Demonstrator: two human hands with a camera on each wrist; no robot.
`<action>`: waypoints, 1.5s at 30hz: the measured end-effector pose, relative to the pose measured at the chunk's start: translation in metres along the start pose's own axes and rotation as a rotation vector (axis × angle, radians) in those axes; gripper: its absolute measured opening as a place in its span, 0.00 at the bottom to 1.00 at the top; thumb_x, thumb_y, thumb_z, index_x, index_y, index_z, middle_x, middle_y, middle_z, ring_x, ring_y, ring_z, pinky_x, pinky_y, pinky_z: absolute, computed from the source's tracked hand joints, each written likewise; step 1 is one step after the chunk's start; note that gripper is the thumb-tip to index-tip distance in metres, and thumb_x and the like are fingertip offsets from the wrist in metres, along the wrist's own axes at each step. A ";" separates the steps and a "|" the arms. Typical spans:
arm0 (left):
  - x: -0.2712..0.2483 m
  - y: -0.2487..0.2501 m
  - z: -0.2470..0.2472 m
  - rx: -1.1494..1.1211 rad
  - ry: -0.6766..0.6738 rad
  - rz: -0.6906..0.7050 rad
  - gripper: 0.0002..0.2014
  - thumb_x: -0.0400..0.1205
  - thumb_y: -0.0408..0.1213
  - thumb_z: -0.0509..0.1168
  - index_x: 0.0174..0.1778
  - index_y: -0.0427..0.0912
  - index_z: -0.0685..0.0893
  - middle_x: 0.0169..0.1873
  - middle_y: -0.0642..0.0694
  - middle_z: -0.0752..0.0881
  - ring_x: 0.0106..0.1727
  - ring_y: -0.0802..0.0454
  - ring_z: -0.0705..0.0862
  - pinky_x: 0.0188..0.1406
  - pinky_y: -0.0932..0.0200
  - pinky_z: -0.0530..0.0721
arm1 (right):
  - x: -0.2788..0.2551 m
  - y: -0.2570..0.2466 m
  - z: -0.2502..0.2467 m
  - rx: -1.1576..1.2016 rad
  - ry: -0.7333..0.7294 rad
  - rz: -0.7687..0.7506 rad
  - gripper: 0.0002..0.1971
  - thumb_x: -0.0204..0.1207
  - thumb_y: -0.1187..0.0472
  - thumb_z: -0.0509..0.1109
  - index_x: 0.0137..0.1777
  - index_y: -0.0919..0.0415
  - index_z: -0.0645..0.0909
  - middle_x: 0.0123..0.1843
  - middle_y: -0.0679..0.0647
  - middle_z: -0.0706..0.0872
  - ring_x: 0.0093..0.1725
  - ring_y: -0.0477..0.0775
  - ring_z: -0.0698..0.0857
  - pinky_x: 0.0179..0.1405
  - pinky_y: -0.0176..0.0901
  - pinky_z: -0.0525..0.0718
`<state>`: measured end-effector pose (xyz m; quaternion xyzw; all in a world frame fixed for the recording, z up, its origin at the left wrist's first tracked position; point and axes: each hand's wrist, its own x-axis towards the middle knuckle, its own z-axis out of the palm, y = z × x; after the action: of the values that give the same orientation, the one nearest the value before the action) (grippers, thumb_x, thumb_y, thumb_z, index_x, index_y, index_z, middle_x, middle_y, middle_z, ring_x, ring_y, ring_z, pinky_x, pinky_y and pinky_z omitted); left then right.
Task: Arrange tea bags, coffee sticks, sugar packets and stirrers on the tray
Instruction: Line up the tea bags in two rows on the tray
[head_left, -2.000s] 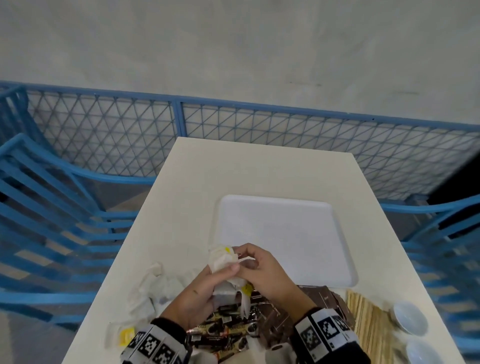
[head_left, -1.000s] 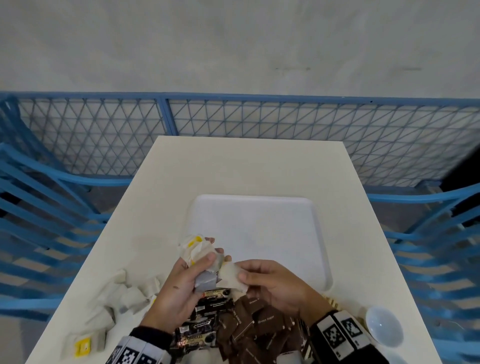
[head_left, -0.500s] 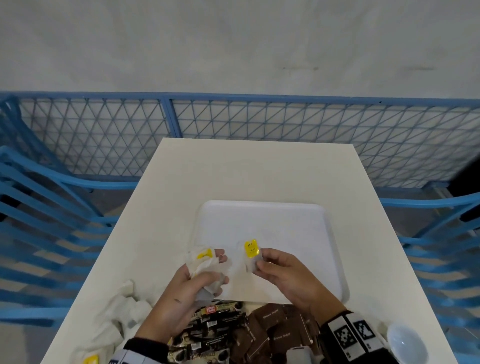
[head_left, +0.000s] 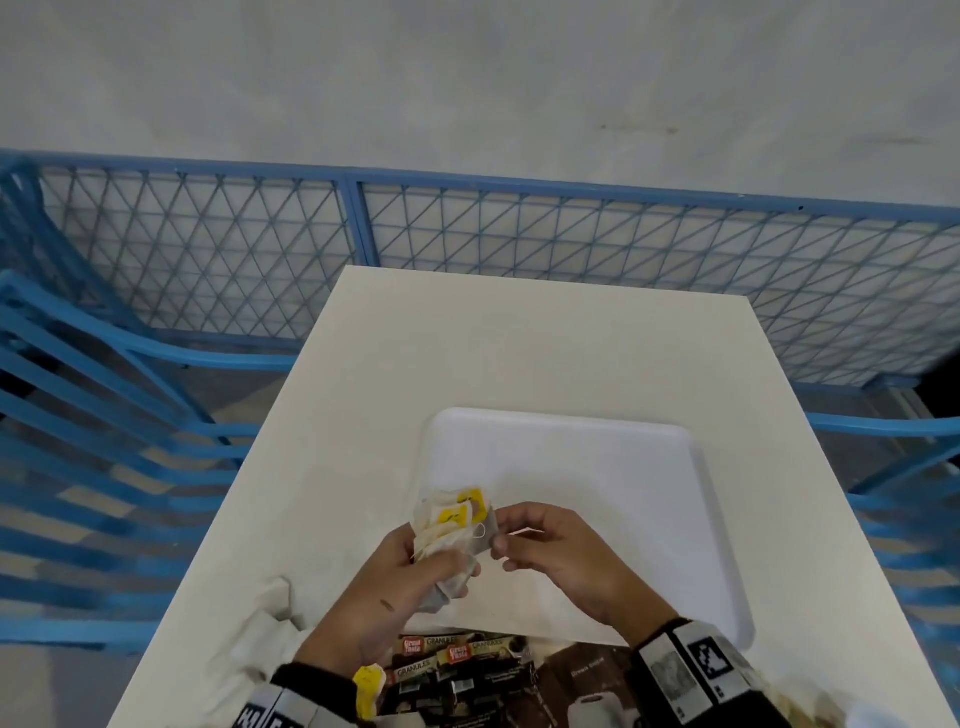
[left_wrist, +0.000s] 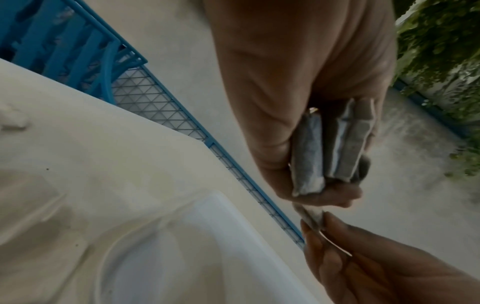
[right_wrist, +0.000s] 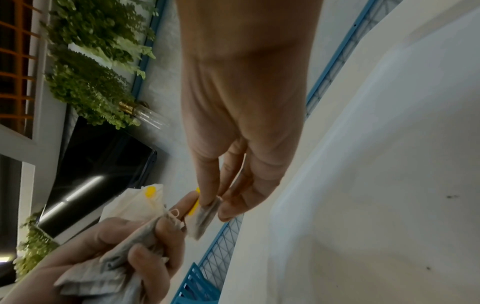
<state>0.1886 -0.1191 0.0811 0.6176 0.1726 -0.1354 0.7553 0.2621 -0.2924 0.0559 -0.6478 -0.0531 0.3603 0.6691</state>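
Observation:
My left hand (head_left: 410, 577) grips a small stack of tea bags (head_left: 452, 530) with yellow tags, held upright over the near left corner of the white tray (head_left: 597, 483). In the left wrist view the bags (left_wrist: 330, 152) sit side by side between thumb and fingers. My right hand (head_left: 545, 551) pinches one tea bag (right_wrist: 205, 218) by its edge, right against the stack. Coffee sticks (head_left: 447, 660) and brown sugar packets (head_left: 582, 680) lie on the table below my wrists. The stirrers are out of view.
Loose tea bags (head_left: 260, 634) lie at the near left of the cream table (head_left: 519, 338). One yellow tag (head_left: 369, 686) shows beside my left wristband. A blue mesh fence (head_left: 519, 228) and blue rails surround the table.
My right hand has brought its tea bag back from above the tray to the stack in my left hand. Both hands now meet over the tray's near left corner.

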 end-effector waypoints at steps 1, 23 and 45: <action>0.003 0.001 -0.003 -0.003 0.017 -0.010 0.28 0.58 0.45 0.73 0.51 0.33 0.84 0.35 0.41 0.87 0.40 0.45 0.79 0.44 0.47 0.70 | 0.006 -0.001 0.001 -0.011 0.001 0.006 0.08 0.73 0.72 0.71 0.50 0.63 0.85 0.44 0.53 0.87 0.41 0.47 0.86 0.42 0.33 0.83; 0.039 -0.004 -0.070 -0.481 0.265 0.002 0.09 0.70 0.28 0.66 0.46 0.34 0.80 0.41 0.37 0.82 0.42 0.44 0.89 0.33 0.62 0.88 | 0.194 0.008 -0.005 -0.425 0.532 0.008 0.11 0.68 0.64 0.77 0.32 0.52 0.77 0.29 0.43 0.80 0.34 0.45 0.80 0.35 0.30 0.74; 0.047 -0.003 -0.054 -0.251 0.243 -0.004 0.14 0.68 0.39 0.73 0.47 0.38 0.85 0.34 0.49 0.88 0.38 0.57 0.86 0.35 0.63 0.79 | 0.125 -0.021 0.026 -0.218 0.074 -0.019 0.05 0.78 0.56 0.68 0.44 0.54 0.82 0.34 0.47 0.83 0.31 0.45 0.77 0.27 0.29 0.72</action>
<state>0.2250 -0.0663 0.0485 0.5297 0.2793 -0.0388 0.7999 0.3489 -0.1999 0.0292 -0.7290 -0.0734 0.3218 0.5997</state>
